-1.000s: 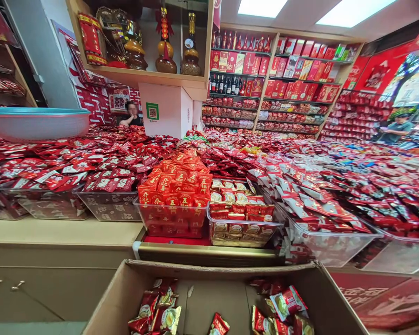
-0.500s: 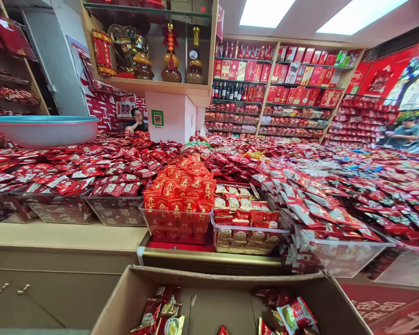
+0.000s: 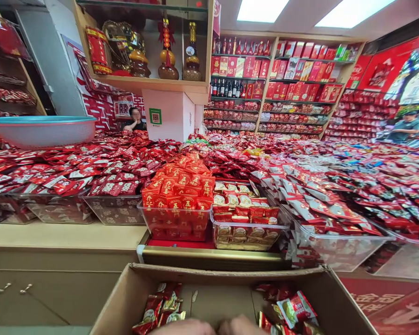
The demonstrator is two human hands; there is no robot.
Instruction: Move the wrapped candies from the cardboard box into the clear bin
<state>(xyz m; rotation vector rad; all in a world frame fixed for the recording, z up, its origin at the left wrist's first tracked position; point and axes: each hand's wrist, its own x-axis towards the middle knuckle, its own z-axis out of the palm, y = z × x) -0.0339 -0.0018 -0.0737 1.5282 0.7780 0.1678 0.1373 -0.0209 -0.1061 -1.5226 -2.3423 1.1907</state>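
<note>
At the bottom edge, inside an open cardboard box [image 3: 226, 275], are my left hand [image 3: 185, 327] and my right hand [image 3: 240, 324], close together. Only the backs and knuckles show; the fingers and anything they hold are hidden. Red and gold wrapped snacks [image 3: 157, 307] lie in the box to the left of my hands. More packets, among them a red and green one [image 3: 296, 310], lie to their right. Just beyond the box stand a clear bin of gold and red durian packets [image 3: 246, 214] and a clear bin of red-orange packets [image 3: 177, 204].
Bins of dark red packets [image 3: 115, 186] line the counter [image 3: 63, 236] at left, with a blue basin [image 3: 42, 132] behind. Bins of white and red packets [image 3: 310, 200] stand at right. A glass cabinet [image 3: 143, 83] hangs above. One person sits behind; another is at far right.
Both hands have come into view at the bottom of the box, over the middle, where a red packet tip showed before. The view has shifted slightly.
</note>
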